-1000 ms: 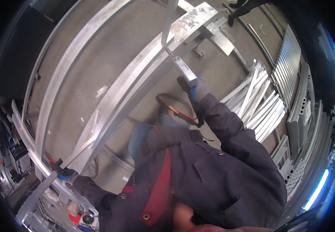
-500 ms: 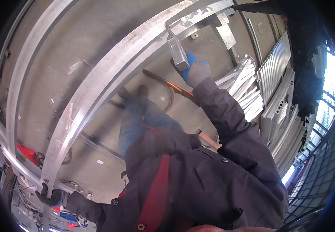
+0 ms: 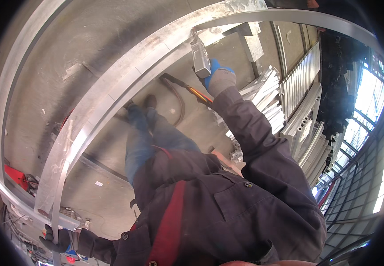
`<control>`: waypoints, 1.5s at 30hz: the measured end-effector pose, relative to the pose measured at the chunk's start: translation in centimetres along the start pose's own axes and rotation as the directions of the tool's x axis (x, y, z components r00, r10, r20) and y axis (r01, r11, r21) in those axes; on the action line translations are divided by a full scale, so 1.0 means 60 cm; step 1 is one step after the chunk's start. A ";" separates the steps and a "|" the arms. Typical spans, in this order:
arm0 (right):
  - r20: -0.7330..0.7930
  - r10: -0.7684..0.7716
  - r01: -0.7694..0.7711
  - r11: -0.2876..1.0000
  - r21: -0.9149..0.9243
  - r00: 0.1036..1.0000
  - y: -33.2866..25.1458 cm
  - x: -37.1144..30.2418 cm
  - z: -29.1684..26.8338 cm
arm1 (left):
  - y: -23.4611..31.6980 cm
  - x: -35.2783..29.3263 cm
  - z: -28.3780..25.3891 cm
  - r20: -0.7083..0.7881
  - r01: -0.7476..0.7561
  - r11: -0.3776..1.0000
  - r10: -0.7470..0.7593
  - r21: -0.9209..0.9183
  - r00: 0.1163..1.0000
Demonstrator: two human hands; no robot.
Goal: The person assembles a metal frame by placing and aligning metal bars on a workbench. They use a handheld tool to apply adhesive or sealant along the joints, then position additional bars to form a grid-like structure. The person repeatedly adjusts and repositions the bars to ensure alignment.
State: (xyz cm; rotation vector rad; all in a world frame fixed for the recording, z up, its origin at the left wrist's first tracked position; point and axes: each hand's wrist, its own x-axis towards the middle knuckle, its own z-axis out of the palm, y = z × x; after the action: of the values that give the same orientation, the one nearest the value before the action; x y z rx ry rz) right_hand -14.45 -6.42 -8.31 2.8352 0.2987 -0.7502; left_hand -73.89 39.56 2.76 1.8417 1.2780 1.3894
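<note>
A long, pale aluminium frame (image 3: 112, 93) runs from lower left to upper right, with the gloved right hand (image 3: 218, 79) closed around its upper bracket (image 3: 200, 56) and the gloved left hand (image 3: 52, 239) gripping its lower end.

The long frame rail (image 3: 112, 97) is bare metal, brushed and dull-shining; the short block (image 3: 200, 55) looks like the same pale metal; the right hand (image 3: 218, 80) wears a grey knit glove with blue coating; the floor (image 3: 59, 44) is rough, matt concrete; the jacket (image 3: 245, 208) is matt dark cloth.
</note>
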 end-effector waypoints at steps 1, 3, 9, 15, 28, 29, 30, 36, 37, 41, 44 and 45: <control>-0.004 0.001 -0.001 1.000 -0.015 1.000 0.000 0.002 0.001 | 0.000 0.003 0.000 -0.037 0.025 0.999 -0.023 0.035 0.999; 0.014 0.012 -0.012 1.000 -0.008 1.000 0.001 0.005 0.003 | 0.001 0.006 0.001 -0.075 0.050 0.997 -0.055 -0.064 0.996; -0.009 -0.012 0.013 0.999 0.037 1.000 0.006 0.004 0.010 | 0.005 0.017 0.009 -0.147 0.150 0.963 -0.186 -0.224 0.972; -0.027 -0.057 0.057 0.998 0.005 0.998 0.004 0.003 0.004 | 0.002 0.008 0.007 -0.128 0.099 0.984 -0.118 -0.149 0.985; -0.012 -0.071 0.070 0.997 -0.038 0.997 -0.001 0.001 -0.011 | -0.022 0.015 -0.020 0.069 -0.135 0.991 0.135 -0.004 0.988; 0.006 -0.067 0.068 0.997 -0.046 0.998 0.000 0.002 -0.009 | -0.021 0.014 -0.017 0.105 -0.225 0.971 0.216 0.084 0.971; 0.020 -0.063 0.064 0.996 -0.054 0.998 0.001 0.004 -0.008 | -0.021 0.014 -0.015 0.145 -0.312 0.938 0.292 0.150 0.945; 0.028 -0.050 0.052 0.997 -0.060 0.998 0.002 0.009 -0.008 | -0.026 0.016 -0.014 0.172 -0.404 0.854 0.367 0.328 0.914; 0.020 -0.053 0.054 0.997 -0.059 0.998 0.002 0.009 -0.009 | -0.028 0.016 -0.014 0.162 -0.417 0.844 0.384 0.337 0.909; 0.010 -0.035 0.035 0.998 -0.045 0.999 0.002 0.007 -0.009 | -0.027 0.014 -0.009 0.209 -0.543 0.777 0.501 0.318 0.840; 0.013 -0.041 0.041 0.998 -0.047 0.999 0.004 0.004 -0.009 | -0.021 0.011 -0.003 0.221 -0.529 0.797 0.481 0.291 0.848; 0.023 -0.037 0.038 0.998 -0.051 0.999 0.005 0.003 -0.009 | -0.017 0.012 -0.002 0.195 -0.458 0.861 0.421 0.220 0.886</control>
State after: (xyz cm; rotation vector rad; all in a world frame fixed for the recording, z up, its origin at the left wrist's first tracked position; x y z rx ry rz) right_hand -13.97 -6.57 -7.92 2.7788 0.3635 -0.7692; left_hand -74.34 40.62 2.29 2.4894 1.0430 1.3225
